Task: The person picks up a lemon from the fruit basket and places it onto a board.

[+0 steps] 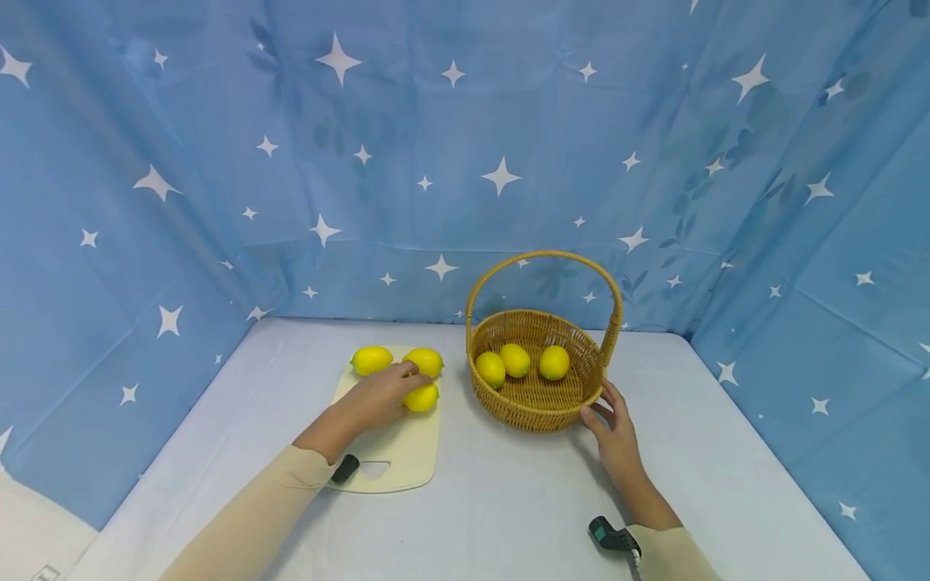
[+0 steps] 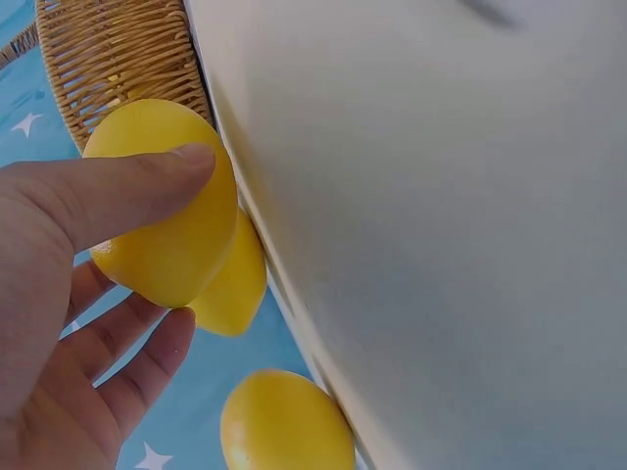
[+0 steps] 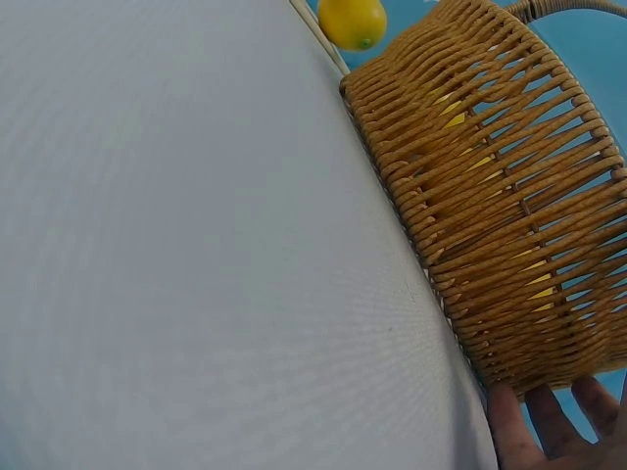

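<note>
My left hand [image 1: 381,397] pinches a yellow lemon [image 1: 423,398] over the cream cutting board [image 1: 407,452]. In the left wrist view the thumb lies across this lemon [image 2: 171,235], with the other fingers on its far side. Two more lemons lie at the far end of the board, one at the left [image 1: 372,360] and one at the right [image 1: 427,361]. Against the outer right side of a wicker basket [image 1: 538,418] rests my right hand [image 1: 616,436], its fingers fairly straight. Inside the basket are three lemons, including one on its right [image 1: 555,363].
The basket's tall arched handle [image 1: 548,254] rises above its bowl. A white cloth [image 1: 501,500] covers the table, and blue star-patterned curtains [image 1: 407,202] enclose its back and sides. Dark devices are worn at both wrists, the right one [image 1: 612,536] showing clearly.
</note>
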### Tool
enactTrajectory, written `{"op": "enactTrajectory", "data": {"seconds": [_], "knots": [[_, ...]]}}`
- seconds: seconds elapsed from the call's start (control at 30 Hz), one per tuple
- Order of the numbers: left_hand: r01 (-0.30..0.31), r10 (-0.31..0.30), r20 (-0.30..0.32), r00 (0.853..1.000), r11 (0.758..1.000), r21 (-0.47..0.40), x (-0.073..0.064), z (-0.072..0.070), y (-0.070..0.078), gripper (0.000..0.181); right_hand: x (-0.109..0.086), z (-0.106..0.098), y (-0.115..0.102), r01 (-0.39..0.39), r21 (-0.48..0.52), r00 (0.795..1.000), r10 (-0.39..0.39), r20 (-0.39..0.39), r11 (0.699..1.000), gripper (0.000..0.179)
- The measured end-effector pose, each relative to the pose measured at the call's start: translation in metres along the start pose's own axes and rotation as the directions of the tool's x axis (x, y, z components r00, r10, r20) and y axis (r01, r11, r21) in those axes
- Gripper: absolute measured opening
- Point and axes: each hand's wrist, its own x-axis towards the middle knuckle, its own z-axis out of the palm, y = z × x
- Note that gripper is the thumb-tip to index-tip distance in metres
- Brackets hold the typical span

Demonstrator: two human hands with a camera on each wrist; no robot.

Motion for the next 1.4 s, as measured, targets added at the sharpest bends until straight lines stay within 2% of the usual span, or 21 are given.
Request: {"op": "enactTrajectory", "data": {"seconds": [0.33,0.57,0.87,1.1,1.4], "knots": [[0.032,-0.031,0.041,0.999,0.999,-0.014,0.001,0.000,-0.005,0.054,-0.001,-0.001,0.001,-0.004,-0.014,1.000,0.004,0.004,1.000,0.073],[0.087,-0.083,0.082,0.993,0.995,-0.053,0.002,-0.001,-0.007,0.054,-0.002,0.000,0.002,-0.002,0.004,1.000,0.002,0.002,1.000,0.073],[0.102,-0.092,0.101,0.991,0.990,-0.097,0.001,-0.002,-0.007,0.056,0.000,0.000,-0.001,0.009,-0.001,1.000,-0.009,0.009,1.000,0.071],[0.105,-0.094,0.114,0.989,0.990,-0.095,0.003,0.000,-0.007,0.060,0.000,-0.002,-0.003,0.000,0.009,1.000,0.000,0.019,1.000,0.074],[0.124,-0.111,0.167,0.980,0.990,-0.071,0.006,-0.004,-0.009,0.065,-0.009,-0.002,-0.034,-0.008,0.025,0.999,0.007,0.037,1.000,0.073]]}}
